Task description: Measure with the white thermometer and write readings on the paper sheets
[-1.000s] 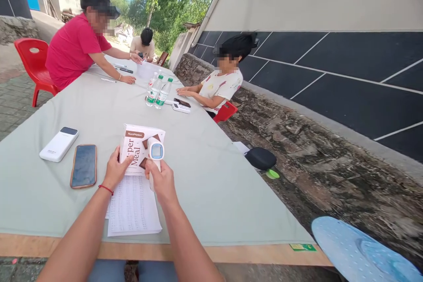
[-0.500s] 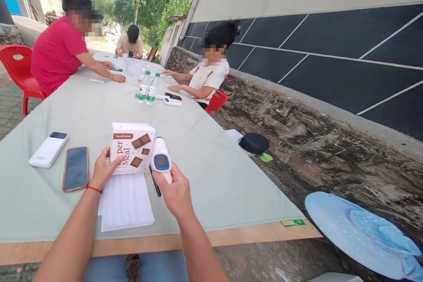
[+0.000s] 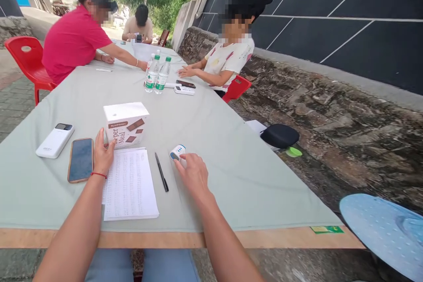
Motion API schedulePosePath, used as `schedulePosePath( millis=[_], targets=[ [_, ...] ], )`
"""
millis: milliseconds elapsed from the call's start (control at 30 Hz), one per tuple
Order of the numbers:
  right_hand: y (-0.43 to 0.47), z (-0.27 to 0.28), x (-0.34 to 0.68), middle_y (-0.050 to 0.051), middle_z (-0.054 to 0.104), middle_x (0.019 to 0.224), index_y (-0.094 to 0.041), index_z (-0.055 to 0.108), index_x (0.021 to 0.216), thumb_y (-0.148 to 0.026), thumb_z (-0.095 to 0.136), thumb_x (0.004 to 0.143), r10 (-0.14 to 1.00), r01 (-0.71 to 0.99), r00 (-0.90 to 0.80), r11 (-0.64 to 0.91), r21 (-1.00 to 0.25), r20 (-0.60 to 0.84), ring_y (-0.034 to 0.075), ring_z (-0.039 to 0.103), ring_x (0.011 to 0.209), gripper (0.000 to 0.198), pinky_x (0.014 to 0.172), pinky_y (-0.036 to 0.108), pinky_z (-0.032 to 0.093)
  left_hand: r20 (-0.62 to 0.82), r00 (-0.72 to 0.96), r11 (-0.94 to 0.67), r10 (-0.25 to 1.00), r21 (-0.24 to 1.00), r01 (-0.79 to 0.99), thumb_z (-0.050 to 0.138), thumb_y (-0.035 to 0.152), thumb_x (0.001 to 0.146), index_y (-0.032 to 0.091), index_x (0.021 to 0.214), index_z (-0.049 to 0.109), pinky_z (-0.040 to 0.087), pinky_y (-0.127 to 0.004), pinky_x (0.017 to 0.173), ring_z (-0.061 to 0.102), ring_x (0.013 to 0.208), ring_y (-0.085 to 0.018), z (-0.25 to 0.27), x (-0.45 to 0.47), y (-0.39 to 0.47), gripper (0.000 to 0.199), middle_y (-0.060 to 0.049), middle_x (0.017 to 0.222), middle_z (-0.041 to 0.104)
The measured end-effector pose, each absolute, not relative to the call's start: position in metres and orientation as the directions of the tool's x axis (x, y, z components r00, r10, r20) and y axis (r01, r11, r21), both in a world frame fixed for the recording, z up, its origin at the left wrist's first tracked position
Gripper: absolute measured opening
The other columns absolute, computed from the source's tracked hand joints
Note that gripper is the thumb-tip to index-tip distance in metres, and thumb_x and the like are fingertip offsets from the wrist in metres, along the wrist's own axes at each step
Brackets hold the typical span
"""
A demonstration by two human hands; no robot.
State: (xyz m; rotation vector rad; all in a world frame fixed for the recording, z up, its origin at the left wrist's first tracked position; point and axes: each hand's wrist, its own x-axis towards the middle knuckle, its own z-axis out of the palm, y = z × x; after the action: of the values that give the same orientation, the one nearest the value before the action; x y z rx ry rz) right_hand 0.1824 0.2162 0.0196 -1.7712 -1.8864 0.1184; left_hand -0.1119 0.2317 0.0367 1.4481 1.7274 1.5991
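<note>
Left of the frame's centre, the box [image 3: 127, 125] stands just right of the left hand [image 3: 104, 157], whose parted thumb and fingers meet its lower left corner. Near the centre, the right hand [image 3: 194, 174] pinches the thermometer [image 3: 177, 150], right of the pen [image 3: 161, 172].

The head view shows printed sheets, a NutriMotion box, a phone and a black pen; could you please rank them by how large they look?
Largest to smallest:
1. Printed sheets
2. NutriMotion box
3. Phone
4. Black pen

This ranks apparent size only.
</note>
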Motion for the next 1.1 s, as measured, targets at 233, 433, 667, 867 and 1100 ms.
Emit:
schedulePosePath(
  millis=[233, 433, 667, 867, 1100],
  targets=[
    [0.215, 0.032, 0.135, 0.008, 0.065, 0.084, -0.021, 0.062, 0.11, -0.015, 0.049, 0.082, 0.984, 0.893, -0.176, 0.165, -0.418, 0.013, 0.02, 0.057, 0.07, 0.032, 0.06, 0.03, 0.032, 0.613, -0.351, -0.207, 0.708, 0.655, 0.727, 0.058, 0.022, 0.079, 0.017, 0.11, 0.054, 0.046, -0.04, 0.09, 0.049, 0.111, -0.025, 0.041, -0.094, 0.22, 0.031, -0.011, 0.111, 0.053],
    [0.229, 0.03, 0.13, 0.003, 0.059, 0.084, -0.022, 0.061, 0.109, -0.027, 0.043, 0.082, 0.955, 0.406, -0.064, 0.291, -0.867, 0.29, 0.018, 0.056, 0.078, 0.033, 0.073, 0.033, 0.043, 0.389, 0.118, -0.31, 0.914, 0.48, 0.82, 0.061, 0.022, 0.081, 0.021, 0.09, 0.066, 0.042, -0.038, 0.081, 0.054, 0.092, -0.022, 0.035, -0.07, 0.204, 0.01, -0.005, 0.095, 0.06],
    [0.218, 0.008, 0.104, -0.007, 0.045, 0.063, -0.023, 0.053, 0.091, -0.044, 0.06, 0.079, 0.981, -0.132, 0.097, 0.181, -0.975, 0.169, 0.011, 0.045, 0.055, 0.025, 0.059, 0.027, 0.042, 0.225, 0.22, -0.3, 0.949, 0.44, 0.847, 0.066, 0.025, 0.079, 0.021, 0.093, 0.07, 0.041, -0.041, 0.084, 0.053, 0.096, -0.024, 0.029, -0.059, 0.2, 0.015, -0.007, 0.101, 0.062],
    [0.214, 0.007, 0.103, 0.001, 0.063, 0.081, -0.019, 0.063, 0.105, -0.044, 0.057, 0.079, 1.0, -0.138, 0.019, 0.021, -0.99, 0.018, 0.016, 0.058, 0.071, 0.036, 0.073, 0.035, 0.046, 0.211, 0.225, -0.3, 0.951, 0.456, 0.838, 0.066, 0.027, 0.08, 0.023, 0.095, 0.07, 0.04, -0.041, 0.085, 0.051, 0.096, -0.024, 0.025, -0.055, 0.198, 0.016, -0.006, 0.099, 0.06],
    [0.213, 0.003, 0.104, -0.002, 0.059, 0.061, -0.018, 0.063, 0.074, -0.032, 0.058, 0.067, 0.984, 0.149, 0.174, -0.058, -0.987, -0.031, 0.013, 0.048, 0.054, 0.017, 0.053, 0.028, 0.039, 0.203, 0.229, -0.298, 0.952, 0.449, 0.842, 0.065, 0.027, 0.08, 0.023, 0.094, 0.071, 0.039, -0.042, 0.084, 0.051, 0.097, -0.025, 0.023, -0.051, 0.197, 0.016, -0.007, 0.098, 0.059]
  ],
)
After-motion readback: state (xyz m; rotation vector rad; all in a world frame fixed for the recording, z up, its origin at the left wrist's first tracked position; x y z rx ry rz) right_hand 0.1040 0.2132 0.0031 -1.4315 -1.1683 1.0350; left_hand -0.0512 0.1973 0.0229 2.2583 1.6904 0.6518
